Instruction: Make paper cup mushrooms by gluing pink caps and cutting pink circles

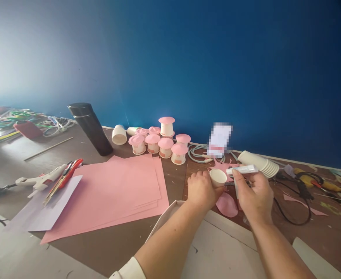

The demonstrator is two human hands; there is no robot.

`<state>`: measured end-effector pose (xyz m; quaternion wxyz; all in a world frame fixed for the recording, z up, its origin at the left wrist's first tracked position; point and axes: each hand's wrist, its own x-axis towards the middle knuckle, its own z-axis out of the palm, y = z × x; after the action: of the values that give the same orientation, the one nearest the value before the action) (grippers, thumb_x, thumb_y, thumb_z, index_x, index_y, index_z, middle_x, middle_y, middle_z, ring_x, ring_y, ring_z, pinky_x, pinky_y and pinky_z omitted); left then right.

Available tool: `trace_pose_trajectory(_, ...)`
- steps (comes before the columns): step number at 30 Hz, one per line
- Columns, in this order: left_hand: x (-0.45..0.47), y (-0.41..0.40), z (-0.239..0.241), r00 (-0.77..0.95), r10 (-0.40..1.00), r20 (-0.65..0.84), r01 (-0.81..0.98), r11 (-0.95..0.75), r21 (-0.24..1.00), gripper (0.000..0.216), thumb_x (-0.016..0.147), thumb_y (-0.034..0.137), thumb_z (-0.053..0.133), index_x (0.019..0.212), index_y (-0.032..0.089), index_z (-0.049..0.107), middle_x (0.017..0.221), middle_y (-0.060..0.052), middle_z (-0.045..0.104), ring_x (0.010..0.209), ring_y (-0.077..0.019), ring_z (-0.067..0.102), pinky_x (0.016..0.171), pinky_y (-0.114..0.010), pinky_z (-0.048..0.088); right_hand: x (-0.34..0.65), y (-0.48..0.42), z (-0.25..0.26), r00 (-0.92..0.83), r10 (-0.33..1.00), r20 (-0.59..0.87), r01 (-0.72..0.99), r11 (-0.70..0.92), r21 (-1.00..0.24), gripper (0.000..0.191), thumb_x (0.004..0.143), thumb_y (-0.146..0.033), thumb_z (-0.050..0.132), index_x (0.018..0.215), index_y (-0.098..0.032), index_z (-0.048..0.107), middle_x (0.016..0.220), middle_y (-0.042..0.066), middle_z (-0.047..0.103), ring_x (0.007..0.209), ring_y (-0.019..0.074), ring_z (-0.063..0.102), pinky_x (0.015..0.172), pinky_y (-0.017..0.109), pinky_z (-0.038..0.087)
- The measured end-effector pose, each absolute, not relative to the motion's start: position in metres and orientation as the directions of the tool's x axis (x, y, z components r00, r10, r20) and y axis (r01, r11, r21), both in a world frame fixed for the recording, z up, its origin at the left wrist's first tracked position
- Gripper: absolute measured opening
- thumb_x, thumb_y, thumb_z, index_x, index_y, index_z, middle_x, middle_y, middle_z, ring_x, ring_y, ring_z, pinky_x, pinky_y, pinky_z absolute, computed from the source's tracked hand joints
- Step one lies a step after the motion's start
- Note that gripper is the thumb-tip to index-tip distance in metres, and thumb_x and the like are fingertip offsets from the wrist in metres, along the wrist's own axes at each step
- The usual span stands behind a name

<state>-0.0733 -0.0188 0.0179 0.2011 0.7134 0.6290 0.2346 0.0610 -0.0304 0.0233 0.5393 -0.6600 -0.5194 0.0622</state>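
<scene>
My left hand is wrapped round a small white paper cup, its round end tilted towards me. Close by on the right, my right hand grips a slim white tube, perhaps a glue pen or marker, held roughly level beside the cup. Below the cup lies a rounded piece of pink paper. A jagged pink paper offcut shows behind both hands. Several little cup houses with pink paper roofs stand in a group against the wall.
Pink sheets lie left of my arm. A glue gun and red utility knife rest on white paper. Behind stands a black flask. Stacked paper cups lie at right, near cables and a pixelated upright object.
</scene>
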Motion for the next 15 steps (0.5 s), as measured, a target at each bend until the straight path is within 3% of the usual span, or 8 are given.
trace_pose_trajectory(6,-0.072,-0.018,0.017,0.096,0.992,0.084,0.812,-0.126,0.569,0.053,0.071,0.058,0.066,0.105,0.018,0.059,0.105,-0.009,0.065,0.100,-0.0280,0.058,0.087,-0.040,0.045,0.048,-0.024,0.033,0.399,0.770,0.497,0.625,0.168,-0.762,0.039,0.080,-0.049,0.066,0.111,-0.025,0.069,0.103,0.005,0.074,0.095,0.0270,0.067,0.084,0.038,0.047)
trace_pose_trajectory(15,-0.071,-0.017,0.014,0.097,0.990,0.103,0.809,-0.139,0.571,0.046,0.078,0.057,0.056,0.100,0.017,0.060,0.101,-0.011,0.066,0.096,-0.0281,0.059,0.084,-0.041,0.046,0.045,-0.016,0.021,0.184,0.774,0.605,0.747,0.291,-0.598,0.030,0.082,-0.043,0.064,0.104,-0.025,0.071,0.102,0.005,0.074,0.094,0.0261,0.065,0.086,0.037,0.046)
